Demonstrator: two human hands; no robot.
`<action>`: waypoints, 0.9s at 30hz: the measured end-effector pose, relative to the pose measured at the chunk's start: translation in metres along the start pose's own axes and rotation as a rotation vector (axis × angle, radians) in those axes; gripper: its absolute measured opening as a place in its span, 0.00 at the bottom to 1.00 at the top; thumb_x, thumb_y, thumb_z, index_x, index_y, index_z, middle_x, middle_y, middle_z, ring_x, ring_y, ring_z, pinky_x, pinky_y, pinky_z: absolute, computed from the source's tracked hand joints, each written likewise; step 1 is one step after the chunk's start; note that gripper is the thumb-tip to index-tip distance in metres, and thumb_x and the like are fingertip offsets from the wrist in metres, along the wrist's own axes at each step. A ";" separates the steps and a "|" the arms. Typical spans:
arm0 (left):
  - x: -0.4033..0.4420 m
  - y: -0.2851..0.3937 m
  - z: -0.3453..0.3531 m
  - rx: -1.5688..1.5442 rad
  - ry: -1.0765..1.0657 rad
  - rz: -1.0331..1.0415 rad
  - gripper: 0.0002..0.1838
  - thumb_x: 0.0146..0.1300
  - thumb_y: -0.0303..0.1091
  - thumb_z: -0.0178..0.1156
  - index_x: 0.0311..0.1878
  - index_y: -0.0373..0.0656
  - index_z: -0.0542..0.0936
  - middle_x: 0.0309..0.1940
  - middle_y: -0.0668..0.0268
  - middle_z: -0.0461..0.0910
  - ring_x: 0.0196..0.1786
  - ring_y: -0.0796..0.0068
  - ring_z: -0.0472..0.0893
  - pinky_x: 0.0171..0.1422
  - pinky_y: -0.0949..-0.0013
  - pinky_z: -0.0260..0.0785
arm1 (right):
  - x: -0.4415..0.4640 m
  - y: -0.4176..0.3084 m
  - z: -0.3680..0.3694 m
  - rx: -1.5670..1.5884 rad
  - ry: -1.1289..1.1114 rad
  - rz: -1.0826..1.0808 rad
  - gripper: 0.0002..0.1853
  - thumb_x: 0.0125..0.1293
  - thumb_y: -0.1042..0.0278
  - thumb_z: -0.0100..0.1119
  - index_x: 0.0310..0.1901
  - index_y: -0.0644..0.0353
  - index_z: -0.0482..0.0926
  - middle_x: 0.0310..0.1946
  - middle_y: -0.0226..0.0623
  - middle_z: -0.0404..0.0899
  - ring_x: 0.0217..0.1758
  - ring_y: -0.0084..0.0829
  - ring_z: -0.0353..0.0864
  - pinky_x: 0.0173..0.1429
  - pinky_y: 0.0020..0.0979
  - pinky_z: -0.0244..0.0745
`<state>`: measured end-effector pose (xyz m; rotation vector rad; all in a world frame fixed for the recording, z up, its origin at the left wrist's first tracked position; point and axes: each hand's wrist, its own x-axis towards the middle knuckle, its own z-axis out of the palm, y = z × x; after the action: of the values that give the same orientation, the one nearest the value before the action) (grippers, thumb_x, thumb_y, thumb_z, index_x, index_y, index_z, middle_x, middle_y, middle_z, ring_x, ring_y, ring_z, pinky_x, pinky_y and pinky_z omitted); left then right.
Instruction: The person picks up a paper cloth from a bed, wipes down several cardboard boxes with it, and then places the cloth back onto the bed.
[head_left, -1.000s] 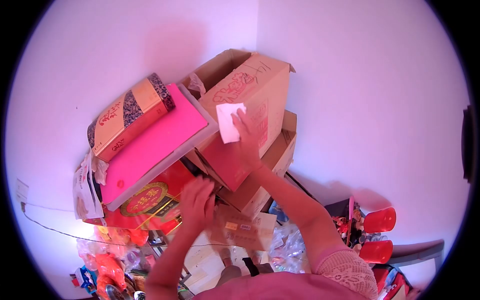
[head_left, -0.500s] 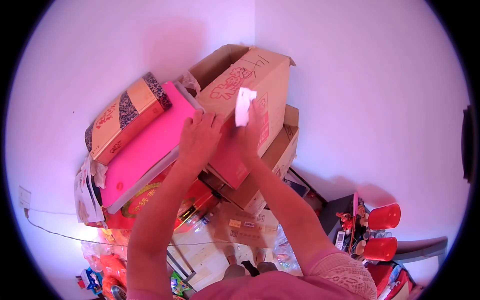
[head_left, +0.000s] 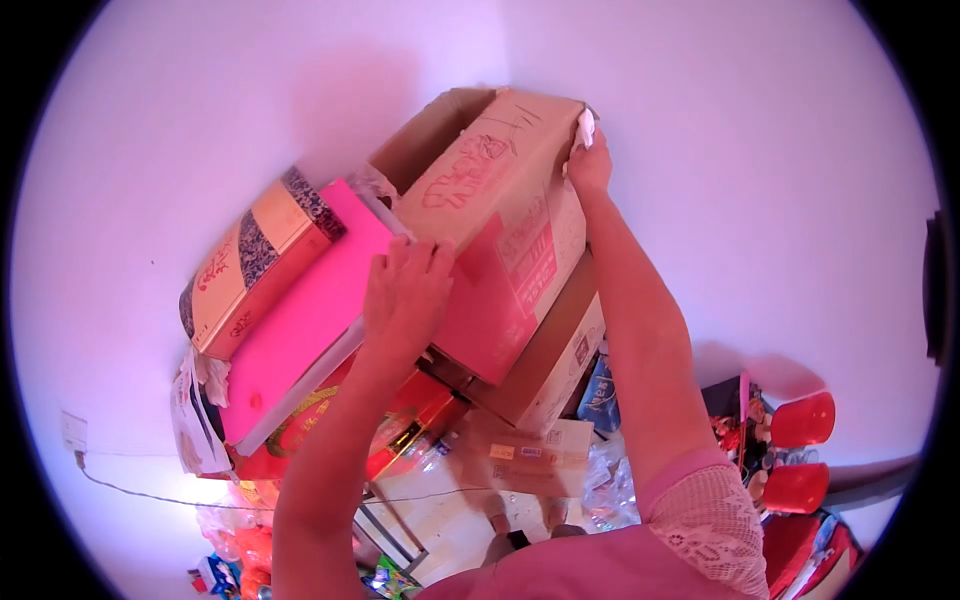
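A large cardboard box [head_left: 475, 190] with red printing lies tilted on the pile, its open end toward the wall corner. My left hand [head_left: 408, 295] has its fingers bent over the box's near left edge, beside a bright pink box [head_left: 305, 310]. At the far right corner of the cardboard box is my right hand [head_left: 590, 168], closed around a crumpled white tissue [head_left: 586, 128] and touching the box there. Whether those fingers also grip the cardboard is hidden.
A gift box with a dark floral pattern [head_left: 255, 260] lies on the pink box. Another open carton [head_left: 550, 365] sits below. Red cups [head_left: 803, 418] stand on furniture at the right. A cable [head_left: 150, 492] runs from the left wall socket across the floor area.
My right hand has moved up and right with the tissue, from above the box's side to its far corner. My left hand stays at the near edge; the view has shifted slightly.
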<state>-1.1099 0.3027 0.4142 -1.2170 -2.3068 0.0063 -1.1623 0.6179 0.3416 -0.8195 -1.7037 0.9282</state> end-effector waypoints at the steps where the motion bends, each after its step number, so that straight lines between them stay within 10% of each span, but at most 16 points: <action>1: 0.001 0.003 0.001 0.012 -0.011 -0.004 0.23 0.47 0.35 0.58 0.49 0.47 0.70 0.42 0.68 0.70 0.50 0.65 0.65 0.49 0.62 0.60 | -0.001 -0.002 -0.009 0.050 0.009 0.046 0.19 0.47 0.79 0.49 0.45 0.60 0.71 0.34 0.50 0.75 0.39 0.48 0.75 0.40 0.41 0.68; 4: 0.001 0.006 -0.001 0.027 -0.001 0.015 0.22 0.48 0.35 0.58 0.49 0.47 0.70 0.44 0.67 0.70 0.51 0.64 0.65 0.50 0.62 0.60 | -0.044 0.016 0.002 -0.153 0.028 -0.199 0.18 0.54 0.74 0.47 0.49 0.63 0.67 0.36 0.49 0.69 0.36 0.44 0.73 0.37 0.38 0.70; 8: 0.003 0.005 0.002 0.037 0.016 0.035 0.22 0.47 0.36 0.58 0.49 0.48 0.70 0.44 0.67 0.70 0.50 0.65 0.66 0.49 0.62 0.61 | -0.179 -0.051 -0.030 1.109 -0.176 0.568 0.14 0.63 0.60 0.45 0.40 0.63 0.67 0.27 0.32 0.67 0.27 0.24 0.69 0.28 0.23 0.65; 11: 0.002 0.007 0.002 0.079 0.035 0.058 0.23 0.47 0.37 0.58 0.49 0.48 0.69 0.42 0.69 0.70 0.49 0.65 0.67 0.46 0.63 0.62 | -0.286 -0.034 -0.042 0.208 -0.157 -0.273 0.16 0.58 0.73 0.51 0.49 0.63 0.69 0.38 0.41 0.67 0.42 0.30 0.70 0.43 0.27 0.68; 17: 0.003 0.007 0.002 0.088 0.020 0.073 0.23 0.47 0.36 0.58 0.49 0.48 0.69 0.44 0.69 0.69 0.49 0.65 0.66 0.47 0.63 0.62 | -0.268 -0.008 -0.041 0.232 -0.320 -0.306 0.20 0.56 0.75 0.53 0.52 0.61 0.68 0.41 0.42 0.68 0.45 0.32 0.69 0.45 0.28 0.68; 18: 0.003 0.007 0.002 0.089 0.016 0.070 0.23 0.47 0.36 0.58 0.50 0.48 0.69 0.44 0.68 0.69 0.49 0.65 0.66 0.48 0.63 0.61 | -0.239 -0.023 -0.043 0.667 -0.372 0.257 0.22 0.52 0.75 0.56 0.52 0.60 0.69 0.40 0.41 0.69 0.43 0.33 0.70 0.45 0.27 0.67; 20: 0.003 0.008 0.002 0.089 0.015 0.069 0.23 0.47 0.35 0.58 0.50 0.48 0.69 0.44 0.68 0.69 0.50 0.65 0.66 0.48 0.63 0.61 | -0.187 -0.020 -0.030 1.000 -0.354 0.626 0.19 0.51 0.72 0.57 0.48 0.59 0.71 0.35 0.41 0.70 0.41 0.35 0.71 0.44 0.28 0.67; 23: 0.003 0.009 0.003 0.075 0.026 0.068 0.23 0.47 0.34 0.58 0.50 0.47 0.69 0.44 0.68 0.69 0.50 0.64 0.66 0.49 0.63 0.61 | -0.127 0.023 -0.015 0.224 -0.035 -0.202 0.20 0.50 0.76 0.54 0.47 0.55 0.72 0.37 0.42 0.70 0.42 0.38 0.72 0.44 0.32 0.67; 27: 0.004 0.011 0.004 0.052 0.027 0.073 0.23 0.47 0.33 0.58 0.50 0.47 0.69 0.44 0.67 0.70 0.51 0.63 0.66 0.50 0.63 0.61 | -0.058 0.088 -0.012 -0.210 -0.101 0.102 0.19 0.47 0.73 0.54 0.44 0.56 0.73 0.40 0.47 0.72 0.44 0.46 0.71 0.48 0.38 0.67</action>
<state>-1.1053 0.3126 0.4097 -1.2669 -2.2237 0.0746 -1.1262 0.6129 0.2426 -1.0213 -1.8847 0.8814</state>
